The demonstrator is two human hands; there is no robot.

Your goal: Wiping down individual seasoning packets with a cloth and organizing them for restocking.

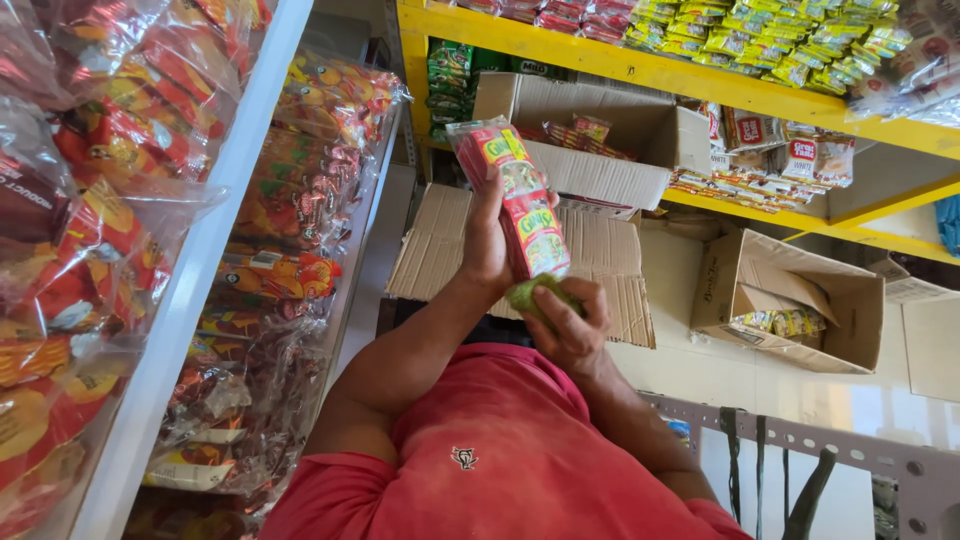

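Red sachet strip (520, 200) | left hand (487, 245) grip closed on its edge | right hand (570, 325) grip wipes with green cloth (535, 295) | support strip flat, wipe lightly, avoid creasing

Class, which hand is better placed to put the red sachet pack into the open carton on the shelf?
Probably the left hand: its grip wraps the red sachet pack, just below the open carton. The right hand holds a green wad.
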